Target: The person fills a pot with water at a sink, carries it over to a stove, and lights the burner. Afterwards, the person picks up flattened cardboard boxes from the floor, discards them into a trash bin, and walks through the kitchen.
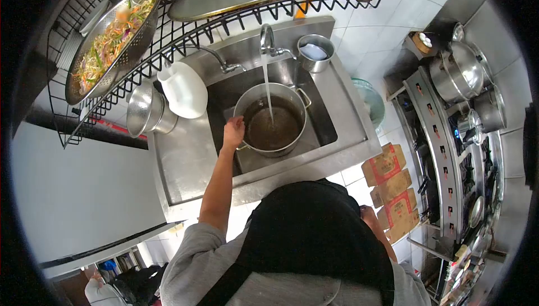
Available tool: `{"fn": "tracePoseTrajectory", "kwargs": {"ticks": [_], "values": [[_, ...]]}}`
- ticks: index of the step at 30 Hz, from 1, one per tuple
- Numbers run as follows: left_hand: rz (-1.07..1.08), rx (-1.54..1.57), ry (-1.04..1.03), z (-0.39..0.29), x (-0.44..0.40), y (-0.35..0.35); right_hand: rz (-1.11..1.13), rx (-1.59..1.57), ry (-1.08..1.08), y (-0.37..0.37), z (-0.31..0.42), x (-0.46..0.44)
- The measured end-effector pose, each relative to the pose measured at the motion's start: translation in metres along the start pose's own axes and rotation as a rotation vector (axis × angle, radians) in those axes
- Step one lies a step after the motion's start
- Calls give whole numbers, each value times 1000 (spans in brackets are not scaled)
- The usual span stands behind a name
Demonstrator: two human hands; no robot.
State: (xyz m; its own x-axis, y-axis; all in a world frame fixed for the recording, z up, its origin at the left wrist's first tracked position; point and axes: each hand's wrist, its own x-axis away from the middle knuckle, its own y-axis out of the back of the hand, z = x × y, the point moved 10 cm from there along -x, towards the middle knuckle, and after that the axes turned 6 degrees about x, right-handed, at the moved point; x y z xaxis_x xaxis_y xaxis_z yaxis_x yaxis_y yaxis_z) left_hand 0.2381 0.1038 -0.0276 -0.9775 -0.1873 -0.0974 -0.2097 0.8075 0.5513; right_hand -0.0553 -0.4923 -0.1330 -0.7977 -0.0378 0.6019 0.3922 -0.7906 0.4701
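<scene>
A large metal pot point(300, 132) with two side handles stands in the steel sink point(328, 123). Water runs from the curved faucet point(267, 39) into the brownish liquid inside it. My left hand point(234, 132) is closed on the pot's left rim. Down by my right side, next to the black apron point(314, 233), is my right hand point(369, 214); its fingers are mostly hidden.
Above the sink hangs a wire rack point(196, 31) with a colander point(112, 70) of shredded vegetables. A white jug point(184, 90) and metal bowls point(145, 109) stand left, a small pot point(315, 53) right. Flattened cardboard point(393, 188) lies on the floor near the stove point(441, 154).
</scene>
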Motion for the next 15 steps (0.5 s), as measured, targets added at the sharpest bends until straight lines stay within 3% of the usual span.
{"fn": "tracePoseTrajectory", "kwargs": {"ticks": [1, 8, 10, 13, 15], "values": [[-20, -8, -26, -1, 1, 1, -15, -49, -151, 2, 2, 5], [-216, -148, -137, -21, 8, 22, 24, -233, -75, -11, -39, -5], [-250, -3, -119, -9, 5, 27, 20, -169, -38, -9, -30, -2], [-253, 60, -60, -12, 1, 39, 18, -82, -152, -1, 11, 13], [-238, 95, -26, -8, -2, 38, -7, -174, -188, -4, 1, 11]]}}
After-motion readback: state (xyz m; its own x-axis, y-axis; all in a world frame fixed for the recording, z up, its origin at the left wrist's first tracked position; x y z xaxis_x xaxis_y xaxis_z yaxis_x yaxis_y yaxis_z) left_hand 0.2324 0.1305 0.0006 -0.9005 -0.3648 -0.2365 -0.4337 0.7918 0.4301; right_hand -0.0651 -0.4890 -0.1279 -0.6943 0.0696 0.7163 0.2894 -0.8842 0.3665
